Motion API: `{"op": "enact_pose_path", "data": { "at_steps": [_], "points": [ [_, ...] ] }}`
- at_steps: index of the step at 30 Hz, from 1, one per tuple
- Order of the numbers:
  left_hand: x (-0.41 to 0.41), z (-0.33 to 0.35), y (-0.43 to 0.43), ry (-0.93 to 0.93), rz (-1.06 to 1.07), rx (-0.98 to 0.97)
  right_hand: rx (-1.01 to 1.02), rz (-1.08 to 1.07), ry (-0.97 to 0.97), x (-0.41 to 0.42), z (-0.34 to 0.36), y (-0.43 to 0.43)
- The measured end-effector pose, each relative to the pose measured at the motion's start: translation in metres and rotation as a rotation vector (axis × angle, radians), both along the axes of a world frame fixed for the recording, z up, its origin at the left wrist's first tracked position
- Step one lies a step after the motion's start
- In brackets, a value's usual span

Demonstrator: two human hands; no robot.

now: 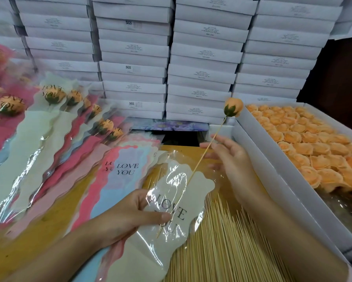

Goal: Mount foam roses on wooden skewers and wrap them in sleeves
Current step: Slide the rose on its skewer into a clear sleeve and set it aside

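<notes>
While skewer [201, 159] sits in sleeve [171, 222], box [273, 169] holds roses [313, 143]

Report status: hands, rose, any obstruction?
Left hand grips cream LOVE YOU sleeve, right hand pinches skewer. Skewer's lower end inside sleeve, orange foam rose well above its mouth. Nothing blocking; loose skewers lie underneath.

Bright even light, glare on sleeve [171, 192], blurred wide-angle edges.

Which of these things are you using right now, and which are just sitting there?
In use: cream sleeve in left hand; skewer with rose on top in right hand.
Just sitting: stacked white boxes, wrapped roses, spare sleeves, loose skewers, box of roses.
</notes>
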State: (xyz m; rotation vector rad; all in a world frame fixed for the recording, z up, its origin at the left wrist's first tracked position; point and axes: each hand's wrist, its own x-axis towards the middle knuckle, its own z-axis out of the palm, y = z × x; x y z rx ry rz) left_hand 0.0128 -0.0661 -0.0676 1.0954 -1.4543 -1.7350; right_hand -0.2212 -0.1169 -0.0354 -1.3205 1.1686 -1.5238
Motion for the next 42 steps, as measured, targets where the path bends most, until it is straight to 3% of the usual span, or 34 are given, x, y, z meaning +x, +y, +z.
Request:
{"op": "enact_pose_path", "data": {
  "at_steps": [4, 10, 34, 42],
  "points": [
    [0.002, -0.003, -0.004, 0.019, -0.068, -0.037, -0.035, -0.07, -0.089, -0.004, 0.003, 0.002],
    [0.002, -0.002, -0.002, 0.031, -0.094, -0.016, -0.067, -0.109, -0.052, -0.005, 0.005, 0.004],
    [0.001, -0.001, -0.004, 0.09, -0.026, -0.096, 0.059, 0.047, 0.176, 0.003, -0.001, 0.006],
    [0.001, 0.003, -0.004, 0.139, -0.032, -0.059, 0.052, 0.105, 0.123, 0.003, -0.001, 0.007]
  ]
}}
